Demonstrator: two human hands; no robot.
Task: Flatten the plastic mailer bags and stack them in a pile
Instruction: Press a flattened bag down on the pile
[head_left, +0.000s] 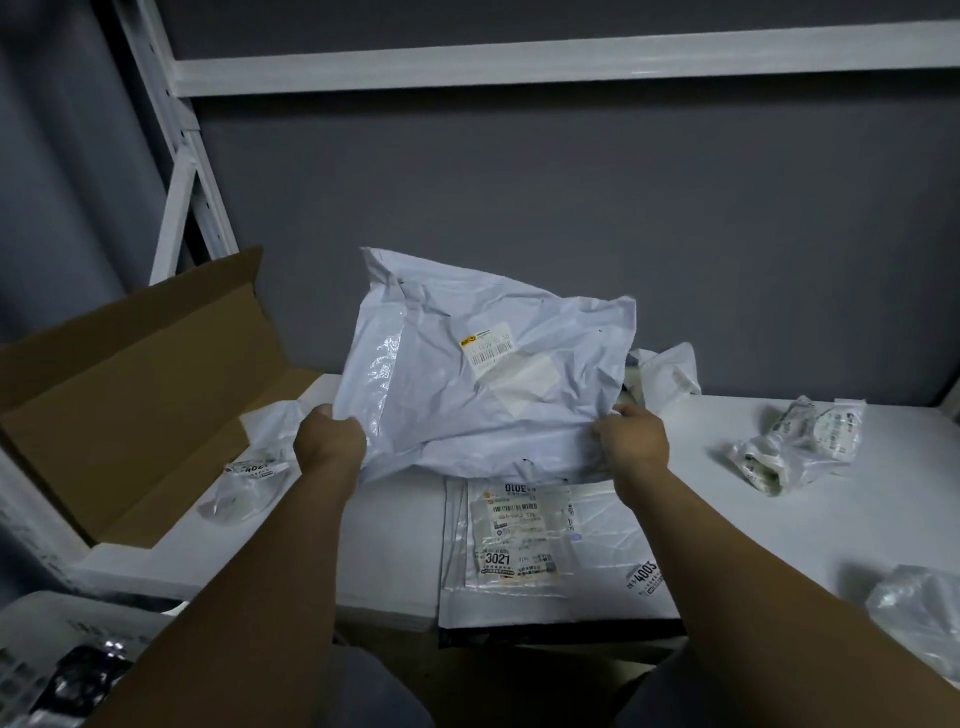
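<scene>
While I hold the white mailer bag (483, 384) up in the head view, my left hand (328, 439) clenches its lower left edge | my right hand (631, 441) clenches its lower right edge | bag wrinkled, raised over far end of the flat pile (550, 545) on the white table (779, 499) | open cardboard box (130, 395) at left | crumpled bags (800, 441) at right.

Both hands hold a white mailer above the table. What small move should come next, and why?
Probably lower the white mailer onto the flat pile beneath it: the left hand and right hand grip its near edge, holding it raised and wrinkled.
</scene>
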